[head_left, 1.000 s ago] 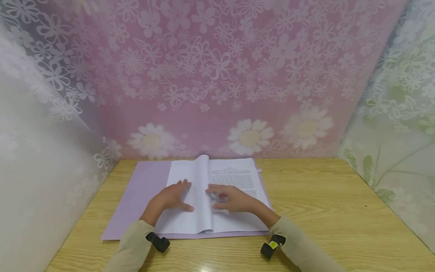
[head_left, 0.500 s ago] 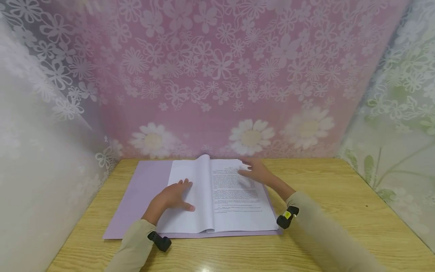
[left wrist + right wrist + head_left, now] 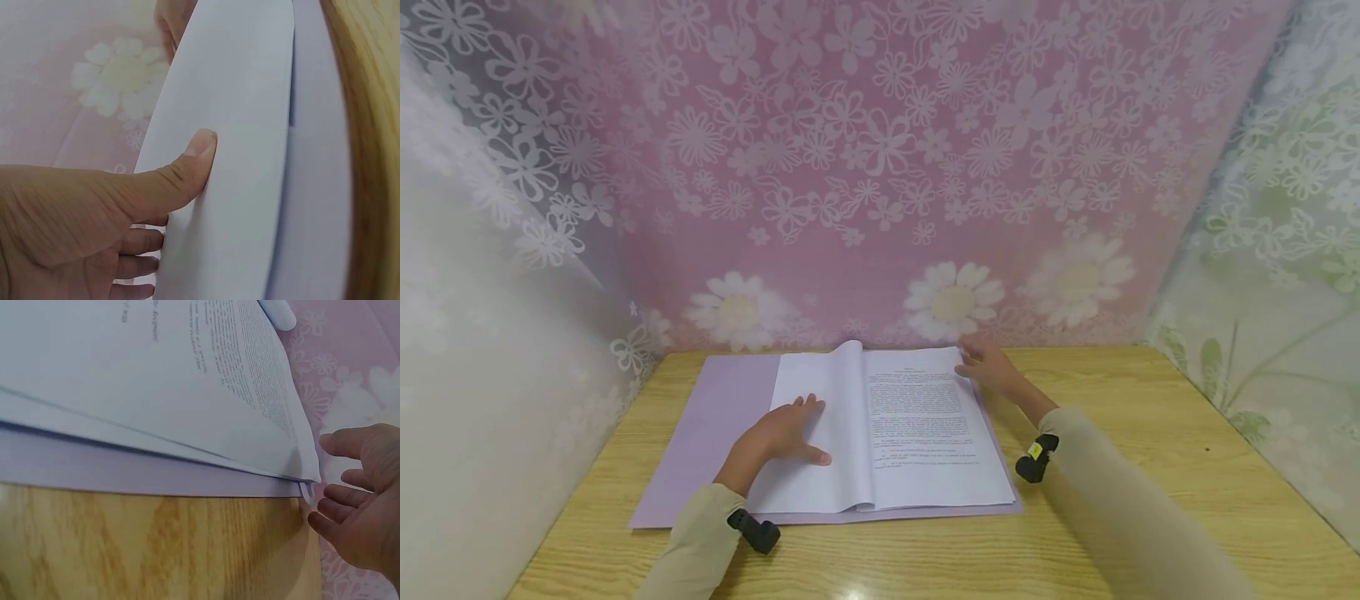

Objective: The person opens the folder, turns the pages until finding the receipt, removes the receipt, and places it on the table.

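Note:
A lavender folder (image 3: 718,417) lies spread on the table, with a stack of white sheets inside. Turned-over blank sheets (image 3: 805,493) cover part of its left side and bulge into a curled ridge (image 3: 850,417) at the middle. On the right lies a printed page (image 3: 925,487). My left hand (image 3: 778,435) rests spread on the blank sheets, its thumb (image 3: 200,147) laid on the paper in the left wrist view. At the page's far right corner is my right hand (image 3: 996,371), fingers loosely bent; in the right wrist view its fingertips (image 3: 331,444) are beside the corner.
The folder lies on a wood-grain table (image 3: 1120,433). Behind the table's far edge hangs a pink flowered cloth (image 3: 880,208), with pale patterned cloths at left and right. A small white tab (image 3: 306,492) shows at the folder's corner.
My right hand has moved from the middle ridge out to the far right corner, uncovering the printed text. My left hand stays in place on the blank sheets.

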